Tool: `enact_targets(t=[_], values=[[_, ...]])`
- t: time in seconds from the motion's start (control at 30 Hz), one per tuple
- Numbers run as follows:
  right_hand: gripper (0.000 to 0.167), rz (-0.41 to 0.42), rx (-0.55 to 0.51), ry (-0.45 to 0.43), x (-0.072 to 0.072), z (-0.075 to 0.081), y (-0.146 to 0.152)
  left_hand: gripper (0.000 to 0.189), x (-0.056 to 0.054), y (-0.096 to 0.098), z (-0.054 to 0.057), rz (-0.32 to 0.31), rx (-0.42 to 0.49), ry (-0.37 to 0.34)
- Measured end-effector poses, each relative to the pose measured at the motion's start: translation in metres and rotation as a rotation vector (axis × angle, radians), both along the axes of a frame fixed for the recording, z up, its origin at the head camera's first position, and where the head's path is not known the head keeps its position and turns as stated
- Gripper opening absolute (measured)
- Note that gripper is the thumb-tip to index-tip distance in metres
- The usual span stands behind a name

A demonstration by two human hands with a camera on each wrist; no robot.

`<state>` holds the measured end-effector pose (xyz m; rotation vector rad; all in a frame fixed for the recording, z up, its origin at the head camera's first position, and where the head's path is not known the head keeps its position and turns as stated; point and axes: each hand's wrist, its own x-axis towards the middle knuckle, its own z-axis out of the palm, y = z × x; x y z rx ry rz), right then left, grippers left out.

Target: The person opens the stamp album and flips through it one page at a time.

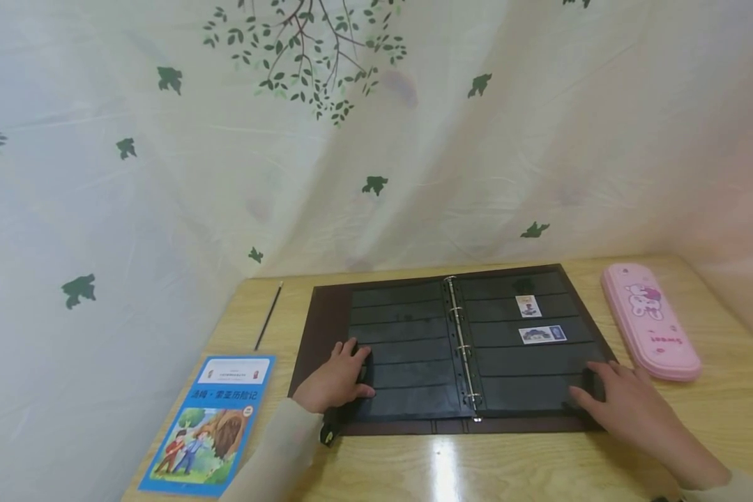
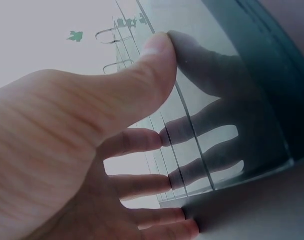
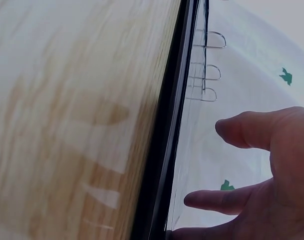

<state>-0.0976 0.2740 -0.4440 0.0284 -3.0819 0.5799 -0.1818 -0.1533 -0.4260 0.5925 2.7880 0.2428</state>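
A ring-bound stamp album (image 1: 427, 427) with a dark brown cover lies spread flat, its black pocket pages on both sides of the metal rings (image 1: 461, 346). On the right page sit a small upright stamp (image 1: 528, 306) and a wider stamp (image 1: 542, 335). My left hand (image 1: 339, 380) rests at the left page's outer part, fingers spread; in the left wrist view its fingertips (image 2: 159, 45) meet the glossy page. At the album's lower right edge is my right hand (image 1: 634, 408), thumb and fingers apart with nothing between them, its little side hidden from the right wrist view.
Left of the album lie a blue picture-covered book (image 1: 207, 425) and a thin dark pencil (image 1: 268, 315). A pink pencil case (image 1: 652, 322) stands close to the album's right edge. Behind the wooden table (image 1: 389, 464) hangs a pale leaf-patterned curtain (image 1: 376, 230).
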Motion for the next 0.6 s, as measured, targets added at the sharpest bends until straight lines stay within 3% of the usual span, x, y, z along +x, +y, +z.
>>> enact_targets(t=[0.37, 0.6], values=[[0.068, 0.013, -0.025, 0.065, 0.007, 0.003, -0.004, 0.073, 0.0, 0.002, 0.001, 0.011, -0.005, -0.006], [0.062, 0.021, -0.041, 0.109, 0.011, 0.012, -0.011, 0.074, 0.0, 0.001, -0.001, 0.011, -0.01, -0.007]])
